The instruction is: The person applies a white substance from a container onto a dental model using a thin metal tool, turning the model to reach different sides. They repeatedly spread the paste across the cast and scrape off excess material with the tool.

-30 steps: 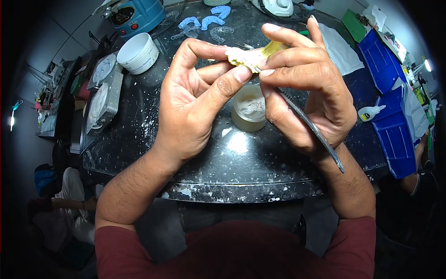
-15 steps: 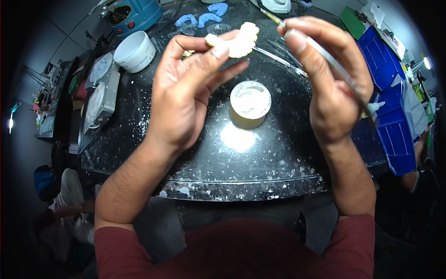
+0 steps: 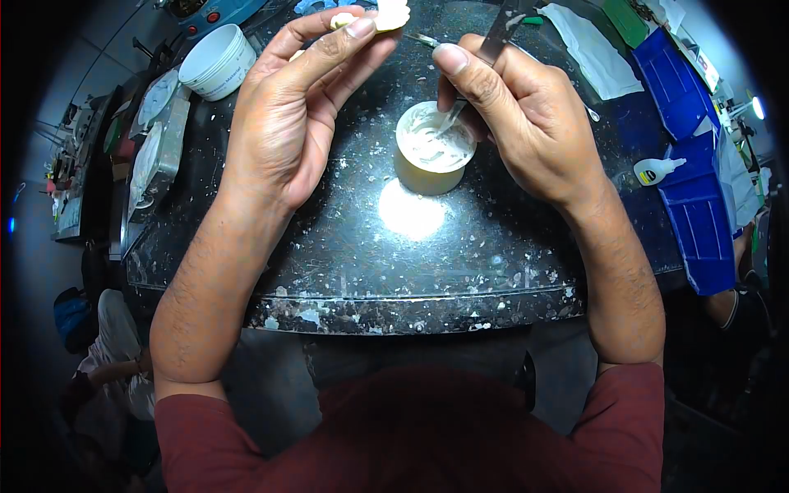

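Observation:
My left hand (image 3: 288,107) pinches a cream-coloured dental model (image 3: 391,14) between thumb and fingers at the top of the view. A spatula (image 3: 503,31) with a clear handle is in my right hand (image 3: 526,111), its blade pointing up and its other end down in a small round tub (image 3: 429,177). White paste (image 3: 434,149) lies swirled inside this tub. The tip of a thin brush-like tool (image 3: 423,39) sticks out beside my right thumb.
A white bucket (image 3: 218,62) and a grey block (image 3: 171,152) stand at the left. Blue trays (image 3: 699,222), a small white bottle (image 3: 657,170) and a white cloth (image 3: 592,53) are at the right. People sit at both sides.
My right hand has moved down and left to the tub, and the spatula blade now points up. My left hand and the model have shifted up and left in view.

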